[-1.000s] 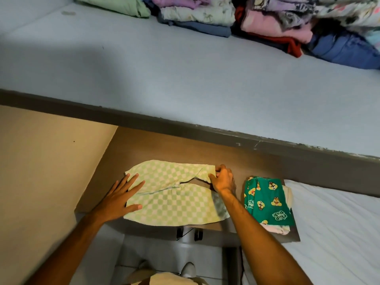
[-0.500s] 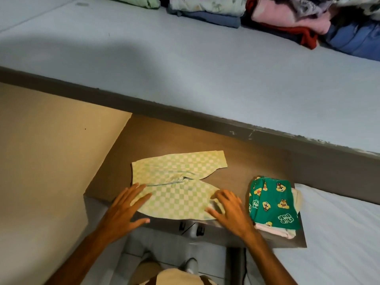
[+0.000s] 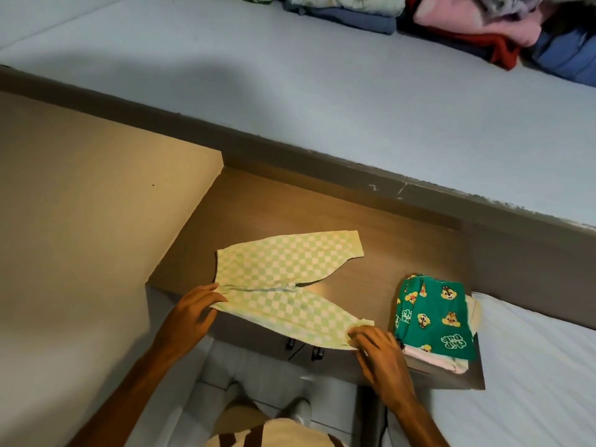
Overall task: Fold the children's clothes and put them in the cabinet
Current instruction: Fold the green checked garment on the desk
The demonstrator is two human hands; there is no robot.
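Observation:
A small pair of light green checkered trousers (image 3: 283, 279) lies spread on the brown wooden surface (image 3: 322, 214), its two legs pointing right. My left hand (image 3: 193, 309) pinches the waist end at the near left. My right hand (image 3: 375, 346) grips the cuff of the nearer leg at the surface's front edge. The farther leg lies flat and free. To the right sits a folded stack topped by a green cartoon-print garment (image 3: 435, 317).
A pile of unfolded clothes (image 3: 467, 24) in pink, red and blue lies on the pale blue mattress (image 3: 322, 91) behind. A tan panel (image 3: 80, 204) rises on the left. White bedding (image 3: 532, 366) lies at the right. My feet show on the floor below.
Both hands slid back to the near edge of the trousers and closed on the cloth: the left on the waist, the right on the near cuff. The view tilted down slightly.

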